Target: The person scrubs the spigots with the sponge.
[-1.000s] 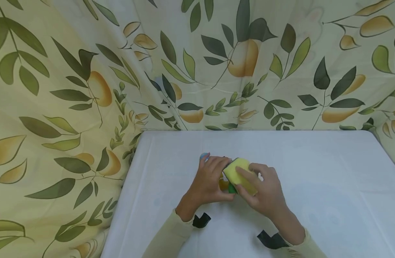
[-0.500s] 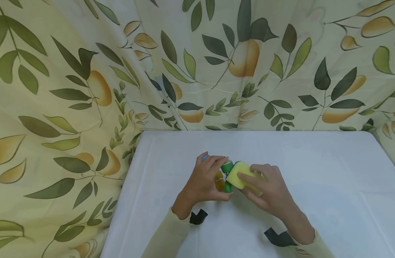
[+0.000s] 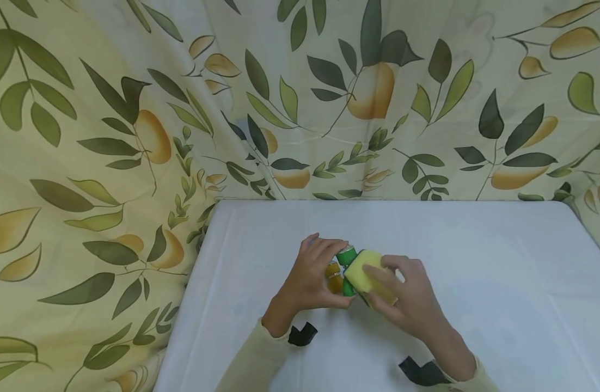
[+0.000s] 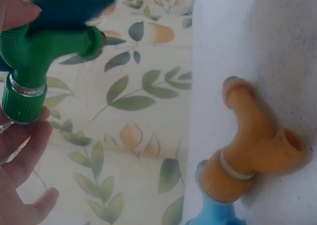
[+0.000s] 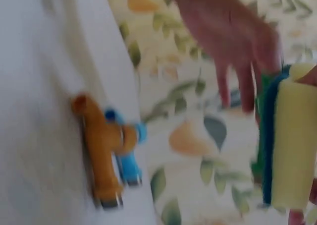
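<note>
My left hand [image 3: 305,286] pinches a green Y-shaped plastic hose connector [image 4: 34,61] with a silver ring and ribbed collar, thumb at one end and fingers at the collar. My right hand [image 3: 415,296] grips a sponge [image 3: 361,270], yellow foam with a dark blue scouring layer [image 5: 270,140]. That scouring side lies against the connector, and the sponge hides part of it in the head view. Past the left hand, an orange connector [image 4: 262,136] of similar shape lies on the white table [image 3: 501,283], partly seen through the gap between thumb and fingers.
Beside the orange connector lies a light blue one [image 5: 130,166], mostly hidden by the left hand in the head view. A leaf-and-fruit patterned curtain [image 3: 290,103] hangs behind the table and along its left side. Black straps [image 3: 422,373] hang at both wrists.
The sponge has shifted down and to the right along the green connector, uncovering its ribbed collar. My left hand keeps its grip and has hardly moved.
</note>
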A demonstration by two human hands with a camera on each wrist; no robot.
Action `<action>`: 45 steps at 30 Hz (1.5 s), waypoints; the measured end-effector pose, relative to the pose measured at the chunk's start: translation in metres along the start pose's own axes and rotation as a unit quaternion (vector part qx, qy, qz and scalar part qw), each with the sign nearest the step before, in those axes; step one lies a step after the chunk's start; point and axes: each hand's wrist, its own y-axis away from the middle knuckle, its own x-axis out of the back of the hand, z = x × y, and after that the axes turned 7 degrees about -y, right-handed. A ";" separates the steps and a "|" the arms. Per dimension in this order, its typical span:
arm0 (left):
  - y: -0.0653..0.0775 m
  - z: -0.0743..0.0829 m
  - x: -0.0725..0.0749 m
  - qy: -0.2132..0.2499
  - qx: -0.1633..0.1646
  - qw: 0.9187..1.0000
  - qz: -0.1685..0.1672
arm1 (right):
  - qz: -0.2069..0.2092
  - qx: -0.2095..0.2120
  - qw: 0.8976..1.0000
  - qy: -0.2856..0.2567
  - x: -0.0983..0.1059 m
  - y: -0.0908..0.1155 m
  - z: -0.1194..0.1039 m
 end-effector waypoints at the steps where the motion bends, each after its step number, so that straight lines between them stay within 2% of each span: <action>1: 0.000 0.000 -0.001 0.001 0.000 1.000 0.001 | 0.007 -0.017 1.000 0.010 0.001 -0.002 0.000; 2: 0.000 0.001 -0.001 0.000 0.000 1.000 0.002 | 0.018 -0.038 0.999 0.019 0.002 -0.004 0.002; 5: 0.000 0.001 -0.003 -0.005 -0.005 1.000 0.005 | 0.013 -0.092 0.995 0.024 0.005 -0.006 0.000; 9: 0.000 0.002 -0.006 -0.007 -0.009 1.000 0.007 | -0.005 -0.066 0.998 0.008 0.004 -0.005 -0.005; 15: 0.001 0.000 -0.009 -0.009 0.000 1.000 0.004 | 0.017 -0.097 0.995 0.013 -0.001 -0.008 -0.004; 19: 0.002 -0.001 -0.012 -0.002 0.002 1.000 -0.002 | -0.004 -0.040 0.999 -0.018 -0.004 -0.006 -0.006; 21: 0.003 -0.002 -0.013 0.000 0.005 1.000 -0.004 | -0.012 -0.032 0.999 -0.013 -0.005 -0.006 -0.004; 26: 0.007 -0.005 -0.018 0.009 0.019 1.000 -0.003 | -0.004 -0.093 0.996 0.015 -0.011 -0.008 0.000; 32: 0.013 -0.007 -0.021 0.008 0.028 1.000 0.000 | -0.038 -0.069 0.997 0.010 -0.017 -0.006 -0.009; 35: 0.014 -0.006 -0.021 0.008 0.027 1.000 -0.001 | -0.021 -0.094 0.995 0.014 -0.017 -0.007 -0.011; 41: 0.013 -0.004 -0.020 0.017 0.024 1.000 0.001 | -0.030 -0.073 0.997 -0.001 -0.015 -0.006 -0.017; 45: 0.012 -0.003 -0.019 0.025 0.016 1.000 0.000 | -0.013 -0.095 0.995 -0.005 -0.014 -0.006 -0.016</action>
